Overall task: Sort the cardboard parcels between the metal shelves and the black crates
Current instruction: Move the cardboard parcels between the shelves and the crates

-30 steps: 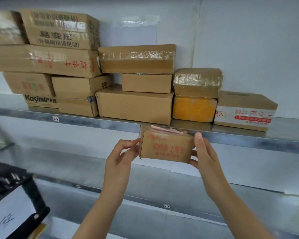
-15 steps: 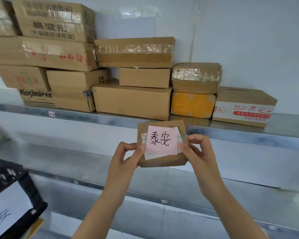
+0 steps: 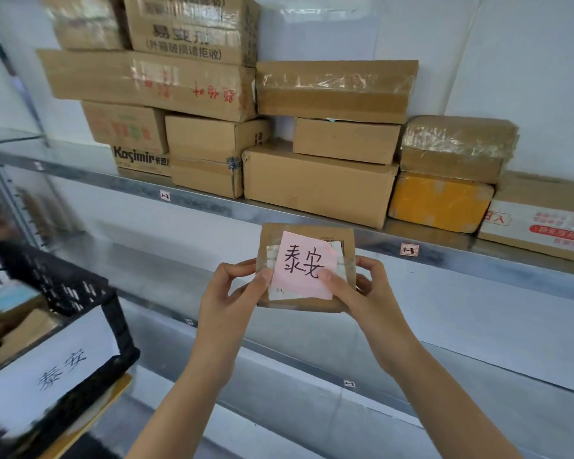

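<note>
parcel (image 3: 305,232): matt cardboard | note (image 3: 304,265): pink paper | shelf (image 3: 212,204): dull grey metal | crate (image 3: 67,286): black plastic

The small parcel (image 3: 312,231) is brown, its note (image 3: 304,265) pink with black handwriting (the latticed crate (image 3: 63,286) is black, its sign (image 3: 47,369) white); one shelved parcel (image 3: 439,202) is orange-yellow.

Illumination is bright, even and diffuse, and shadows are soft. Clear tape (image 3: 335,82) on the stacked parcels (image 3: 315,190) above the fingers (image 3: 264,276) shows glare. The metal shelf (image 3: 478,256) carries a pale sheen. The pink note (image 3: 304,265) on the small parcel (image 3: 307,230) at the fingers is sharp. The black crate (image 3: 70,293) left of the fingers is blurred. Shelf edges bow toward the frame borders.
</note>
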